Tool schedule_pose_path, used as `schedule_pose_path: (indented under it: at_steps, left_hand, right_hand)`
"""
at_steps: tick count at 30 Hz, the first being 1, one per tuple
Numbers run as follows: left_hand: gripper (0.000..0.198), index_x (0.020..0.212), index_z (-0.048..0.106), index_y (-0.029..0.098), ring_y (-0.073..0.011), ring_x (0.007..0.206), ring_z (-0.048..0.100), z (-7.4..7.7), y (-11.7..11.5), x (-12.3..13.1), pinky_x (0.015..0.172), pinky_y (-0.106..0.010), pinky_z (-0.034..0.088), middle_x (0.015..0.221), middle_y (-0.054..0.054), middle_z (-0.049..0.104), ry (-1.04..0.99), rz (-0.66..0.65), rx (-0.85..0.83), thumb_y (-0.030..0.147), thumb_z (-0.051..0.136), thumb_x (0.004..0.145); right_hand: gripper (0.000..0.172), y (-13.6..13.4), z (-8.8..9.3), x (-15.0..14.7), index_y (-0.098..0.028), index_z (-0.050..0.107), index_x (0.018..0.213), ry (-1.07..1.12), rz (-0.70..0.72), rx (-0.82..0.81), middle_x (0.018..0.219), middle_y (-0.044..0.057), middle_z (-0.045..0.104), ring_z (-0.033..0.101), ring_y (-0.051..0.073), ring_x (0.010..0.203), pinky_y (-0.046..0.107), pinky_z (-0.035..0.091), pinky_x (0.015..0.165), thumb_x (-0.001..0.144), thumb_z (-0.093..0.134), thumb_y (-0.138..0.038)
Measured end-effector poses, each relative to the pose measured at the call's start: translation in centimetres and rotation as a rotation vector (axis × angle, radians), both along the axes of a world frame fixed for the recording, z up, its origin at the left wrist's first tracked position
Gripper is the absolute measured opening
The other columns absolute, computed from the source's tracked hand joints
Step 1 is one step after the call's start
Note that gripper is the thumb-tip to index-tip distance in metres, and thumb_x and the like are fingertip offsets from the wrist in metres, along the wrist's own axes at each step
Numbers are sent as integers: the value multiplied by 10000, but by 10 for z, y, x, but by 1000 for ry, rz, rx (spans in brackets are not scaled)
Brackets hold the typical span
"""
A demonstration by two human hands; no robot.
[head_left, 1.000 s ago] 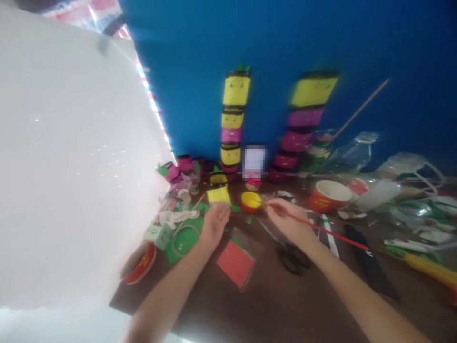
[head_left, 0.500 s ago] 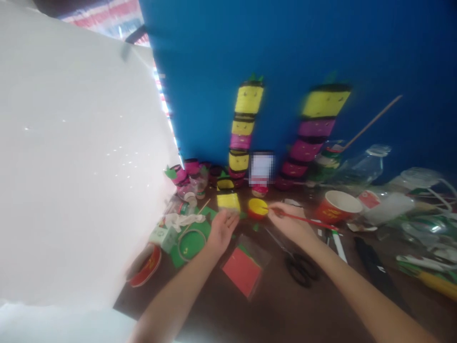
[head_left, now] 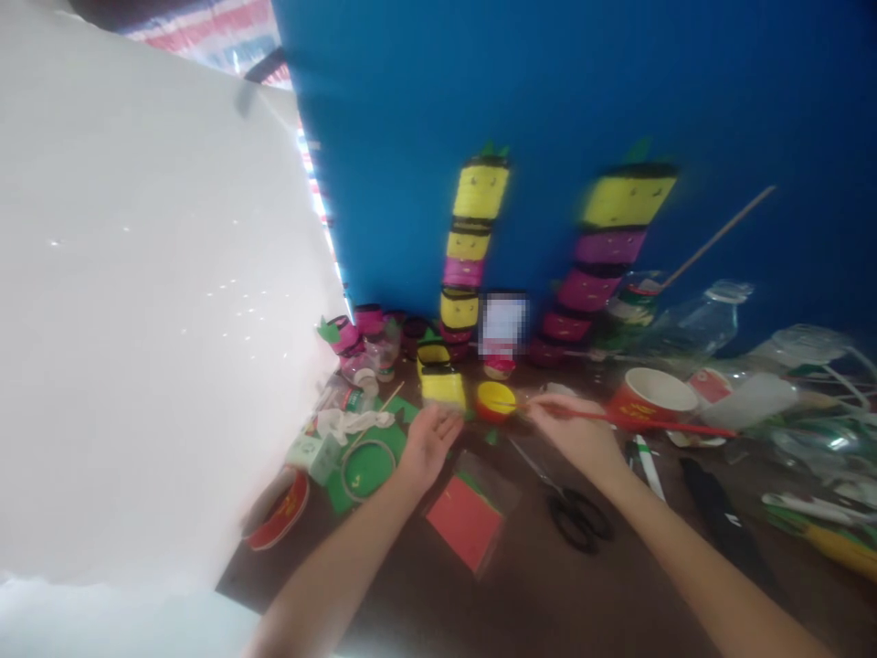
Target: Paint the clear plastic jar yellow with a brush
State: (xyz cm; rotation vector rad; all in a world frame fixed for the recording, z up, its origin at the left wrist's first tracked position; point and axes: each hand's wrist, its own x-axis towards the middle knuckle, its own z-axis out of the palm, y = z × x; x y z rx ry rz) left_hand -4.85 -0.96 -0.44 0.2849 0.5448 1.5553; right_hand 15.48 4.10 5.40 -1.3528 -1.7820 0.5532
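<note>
My right hand (head_left: 572,431) pinches a thin red-handled brush (head_left: 658,424) whose tip reaches into a small red dish of yellow paint (head_left: 494,399). My left hand (head_left: 426,441) holds a small yellow block with a black top band (head_left: 442,387), fingers curled under it. Both hands hover over a dark brown table (head_left: 548,585). Against the blue wall (head_left: 548,110) stand two tall stacks of yellow and pink banded pieces (head_left: 467,249), the right stack (head_left: 603,247) leaning.
A big white sheet (head_left: 137,320) fills the left. Black scissors (head_left: 575,516), a red card in a clear sleeve (head_left: 467,521), a green round piece (head_left: 363,466), red paper cups (head_left: 649,397), plastic bottles (head_left: 692,320) and several pens litter the table.
The brush handle has swung from low and near me to lying flatter, pointing right. The left hand lifted the yellow block slightly. The view shifted a little.
</note>
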Motion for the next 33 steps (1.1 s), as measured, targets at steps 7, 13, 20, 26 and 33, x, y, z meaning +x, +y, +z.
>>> schedule_pose_path:
  at_steps: [7,13,20,26,33]
  left_hand:
    - [226,811,609,161,-203,977,628,1,-4,2,1021,-399,371,916,-69,681,55,-10,9,327,701,690]
    - [255,820,579,183,-180,925,640,17,-7,5,1010,-410,373,854,-31,679,222,60,60,332,723,671]
    - [292,784,558,173,-198,911,636,44,20,7,1004,-445,376,884,-48,668,285,112,98,314,752,617]
    - [268,844,580,193,-189,918,628,32,37,27,1004,-444,373,852,-34,655,91,239,27,331,706,651]
    - [213,823,599,198,-200,886,628,20,38,36,970,-434,390,824,-28,651,-23,141,-33,306,684,660]
  right_hand:
    - [260,-9,-15,16,-164,658,780,267,-38,-123,652,78,692,633,192,559,283,483,495,723,555,-396]
    - [177,-11,-6,18,-194,672,750,167,0,-29,738,46,704,649,199,674,314,510,648,709,574,-336]
    - [212,-15,-5,21,-189,654,809,171,13,-20,805,53,705,662,183,735,291,524,677,762,516,-342]
    - [143,-10,6,10,-203,640,741,113,58,-38,704,31,687,636,168,638,277,507,627,749,529,-294]
    - [119,-1,8,5,-207,623,704,69,92,-58,653,15,675,619,160,583,265,484,576,733,516,-250]
